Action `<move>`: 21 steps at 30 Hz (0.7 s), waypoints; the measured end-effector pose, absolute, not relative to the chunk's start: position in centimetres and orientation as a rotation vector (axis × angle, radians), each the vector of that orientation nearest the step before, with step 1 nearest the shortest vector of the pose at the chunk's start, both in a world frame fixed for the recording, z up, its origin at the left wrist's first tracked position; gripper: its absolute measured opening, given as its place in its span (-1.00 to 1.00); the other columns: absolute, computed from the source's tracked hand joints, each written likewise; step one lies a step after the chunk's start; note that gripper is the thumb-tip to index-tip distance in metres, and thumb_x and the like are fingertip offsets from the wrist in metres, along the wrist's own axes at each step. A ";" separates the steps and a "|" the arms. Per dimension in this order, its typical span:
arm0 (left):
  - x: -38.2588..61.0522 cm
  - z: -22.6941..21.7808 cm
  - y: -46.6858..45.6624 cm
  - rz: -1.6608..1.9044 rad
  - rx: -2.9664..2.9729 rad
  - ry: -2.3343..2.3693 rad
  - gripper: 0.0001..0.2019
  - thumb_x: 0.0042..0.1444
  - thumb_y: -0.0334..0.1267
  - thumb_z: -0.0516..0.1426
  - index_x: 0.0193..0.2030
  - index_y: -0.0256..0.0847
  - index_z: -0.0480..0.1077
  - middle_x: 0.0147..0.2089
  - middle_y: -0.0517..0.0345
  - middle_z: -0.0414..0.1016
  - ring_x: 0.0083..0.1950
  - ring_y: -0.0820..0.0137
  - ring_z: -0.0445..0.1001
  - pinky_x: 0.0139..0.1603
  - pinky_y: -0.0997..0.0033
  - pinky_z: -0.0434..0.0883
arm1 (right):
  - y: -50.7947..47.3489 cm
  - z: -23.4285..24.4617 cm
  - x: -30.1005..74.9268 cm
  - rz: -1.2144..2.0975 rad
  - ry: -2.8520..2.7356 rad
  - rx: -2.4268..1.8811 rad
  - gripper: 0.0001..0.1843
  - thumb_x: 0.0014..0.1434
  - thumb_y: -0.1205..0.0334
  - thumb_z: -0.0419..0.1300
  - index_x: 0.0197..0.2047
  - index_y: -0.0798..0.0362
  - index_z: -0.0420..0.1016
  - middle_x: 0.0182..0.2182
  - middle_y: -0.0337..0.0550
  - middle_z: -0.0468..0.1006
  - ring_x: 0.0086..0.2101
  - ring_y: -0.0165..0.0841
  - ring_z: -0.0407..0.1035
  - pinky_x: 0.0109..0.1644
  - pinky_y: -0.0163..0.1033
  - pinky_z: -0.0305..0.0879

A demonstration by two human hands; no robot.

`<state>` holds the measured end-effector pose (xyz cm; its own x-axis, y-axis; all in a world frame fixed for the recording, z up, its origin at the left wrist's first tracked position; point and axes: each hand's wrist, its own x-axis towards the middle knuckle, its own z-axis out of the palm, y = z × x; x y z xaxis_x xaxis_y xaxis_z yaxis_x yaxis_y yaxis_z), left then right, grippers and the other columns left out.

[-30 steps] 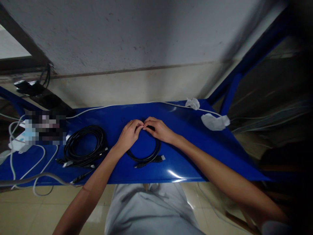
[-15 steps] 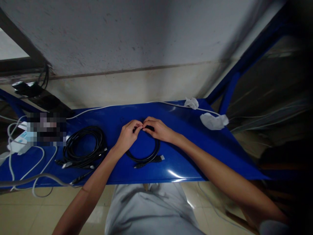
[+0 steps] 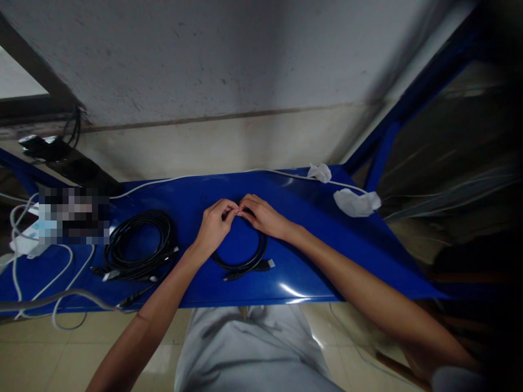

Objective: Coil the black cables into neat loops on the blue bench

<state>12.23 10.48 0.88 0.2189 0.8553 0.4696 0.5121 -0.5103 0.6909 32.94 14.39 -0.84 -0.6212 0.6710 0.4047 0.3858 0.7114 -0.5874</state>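
Note:
A black cable [image 3: 261, 253] lies wound into a small ring on the blue table, its two plug ends pointing to the right and towards the front edge. One plug [image 3: 267, 264] has a pale tip. Over the far side of the ring, my left hand [image 3: 217, 222] and my right hand [image 3: 260, 213] meet fingertip to fingertip. Both are closed in a pinch. Whatever sits between the fingertips is too small to make out, and the fingers cover the top of the ring.
Left of my hands lies a larger coil of black cables [image 3: 141, 267]. Beyond it are a white power strip [image 3: 30, 245], loose white cords and a blurred patch. Crumpled white tissues [image 3: 355, 203] rest at the right. A white cord runs along the back of the blue table [image 3: 318, 239].
Hardly anything differs. My fingertips stay pinched together above the ring, with only a slight shift of the fingers, and the cable lies as before.

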 end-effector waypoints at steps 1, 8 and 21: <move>12.3 0.9 10.5 1.215 2.098 1.274 -0.91 0.41 -0.35 0.21 -0.15 -0.14 0.56 -0.15 0.13 0.68 -0.17 0.34 0.65 -0.05 0.31 0.58 | 14.4 -0.8 32.9 0.609 -2.293 -0.809 -0.91 0.54 0.25 0.16 -0.07 0.02 0.47 -0.10 0.00 0.56 -0.06 -0.16 0.46 0.12 -0.05 0.40; 12.1 0.6 10.5 1.219 1.990 1.281 -0.95 0.36 -0.36 0.25 -0.13 -0.14 0.55 -0.15 0.11 0.69 -0.16 0.31 0.72 -0.02 0.26 0.64 | 14.2 -0.5 32.8 0.643 -2.269 -0.819 -0.92 0.55 0.21 0.15 -0.02 0.01 0.45 -0.13 -0.04 0.58 -0.11 -0.17 0.45 0.04 -0.09 0.38; 12.0 0.6 10.4 1.213 2.109 1.160 -0.78 0.19 -0.45 0.37 -0.17 -0.16 0.43 -0.01 0.04 0.53 -0.03 0.29 0.60 0.07 0.17 0.63 | 14.5 -0.5 33.0 0.613 -2.299 -0.818 -0.79 0.54 0.32 0.11 0.07 0.04 0.58 -0.07 0.02 0.63 -0.02 -0.15 0.48 0.14 -0.04 0.38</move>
